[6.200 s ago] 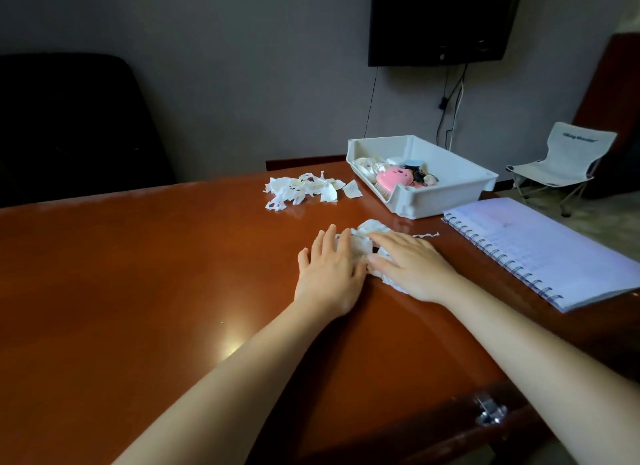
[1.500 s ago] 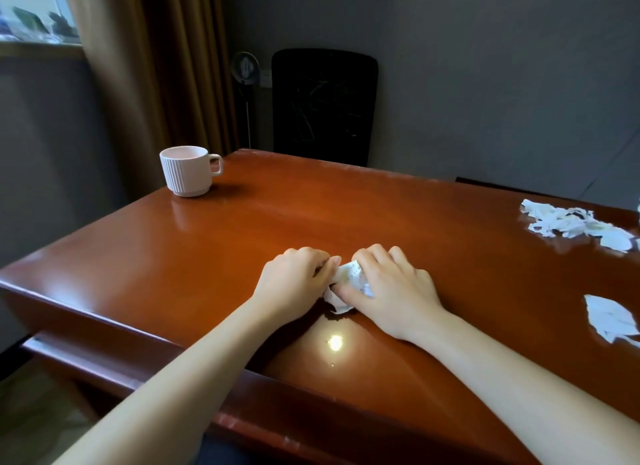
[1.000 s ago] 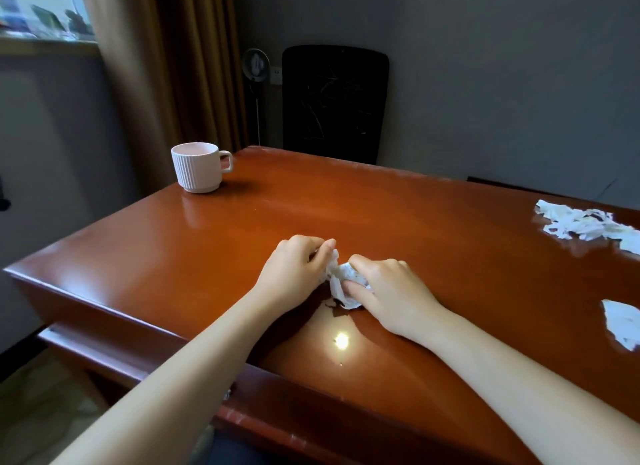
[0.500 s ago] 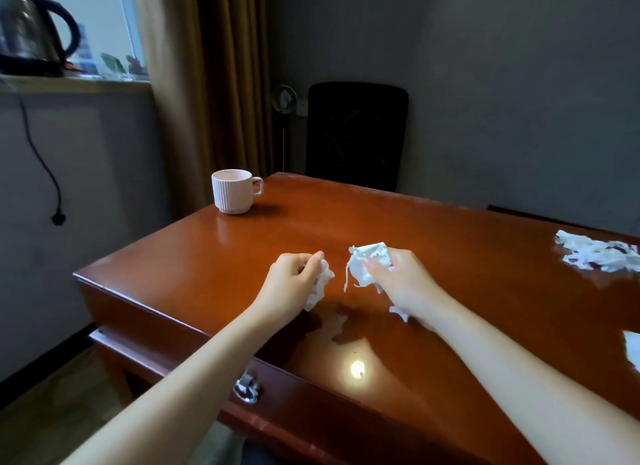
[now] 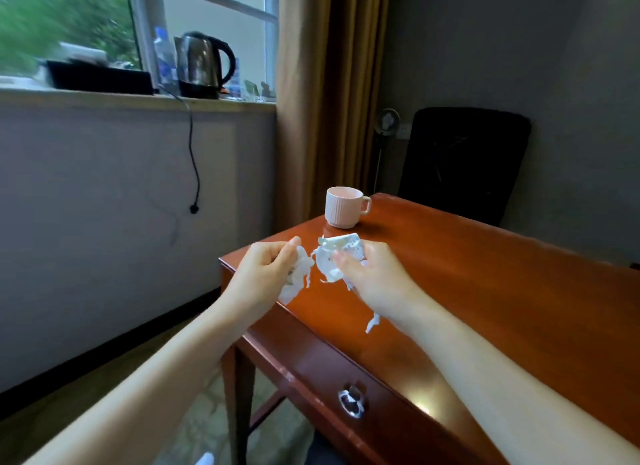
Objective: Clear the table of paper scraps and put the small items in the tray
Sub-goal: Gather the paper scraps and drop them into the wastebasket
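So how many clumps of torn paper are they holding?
2: the left clump gripped in the left hand, the right clump in the right hand. More may lie out of view.

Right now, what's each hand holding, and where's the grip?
Left hand grips a crumpled paper wad by its upper part, thumb against fingers. Right hand pinches a second wad at its right side; strips dangle.

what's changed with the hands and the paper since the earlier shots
Both hands have lifted off the table. The left hand now grips one wad of scraps and the right hand a second wad, split from the single pile they gathered earlier. The cup stands where it was.
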Motion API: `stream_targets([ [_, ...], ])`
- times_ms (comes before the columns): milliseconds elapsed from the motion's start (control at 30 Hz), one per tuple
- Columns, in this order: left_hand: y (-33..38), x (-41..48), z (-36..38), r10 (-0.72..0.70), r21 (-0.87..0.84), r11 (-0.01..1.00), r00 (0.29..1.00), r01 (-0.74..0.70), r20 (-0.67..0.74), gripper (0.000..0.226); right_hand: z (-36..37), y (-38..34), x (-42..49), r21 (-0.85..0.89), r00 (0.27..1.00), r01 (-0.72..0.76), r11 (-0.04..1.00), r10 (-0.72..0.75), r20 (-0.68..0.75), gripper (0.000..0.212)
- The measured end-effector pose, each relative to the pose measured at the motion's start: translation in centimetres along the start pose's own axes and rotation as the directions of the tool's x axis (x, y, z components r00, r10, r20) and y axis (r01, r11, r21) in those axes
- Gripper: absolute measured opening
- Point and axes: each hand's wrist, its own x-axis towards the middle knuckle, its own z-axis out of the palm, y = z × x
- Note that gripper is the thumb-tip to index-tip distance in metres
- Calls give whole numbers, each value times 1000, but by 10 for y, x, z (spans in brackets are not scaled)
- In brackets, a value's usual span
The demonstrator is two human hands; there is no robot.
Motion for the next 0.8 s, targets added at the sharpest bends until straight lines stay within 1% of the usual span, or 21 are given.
stream_targets([
  [33,-6,-1,-14,-7,14,1000,1000,7,-17,49,12,-5,-5,1,999,41,999,-41,-32,24],
  [100,-20,-4,-40,-28,29,999,998,30,-53,46,37,-12,-11,21,996,92,996,-91,-24,23],
  [167,-34,-9,-66,-73,22,997,992,76,-99,41,62,-23,-5,27,987,155,988,-156,33,24],
  [267,-58,-21,-102,-132,53,988,977,143,-167,40,102,-35,13,70,978,172,983,-179,108,22],
  [333,-80,-31,-126,-183,78,976,962,202,-205,41,135,-36,18,92,963,185,979,-199,185,21],
  [467,-127,-56,-164,-312,78,934,903,348,-295,49,197,-38,27,98,929,132,986,-158,335,27],
  [600,-171,-83,-190,-399,50,892,835,449,-379,44,258,-31,31,91,879,95,991,-126,460,23],
  [700,-205,-104,-205,-478,-25,859,782,512,-401,47,304,-25,31,115,840,-6,993,-57,539,21],
  [800,-233,-126,-215,-545,-116,826,730,551,-412,48,349,-14,30,117,783,-115,986,18,621,22],
])
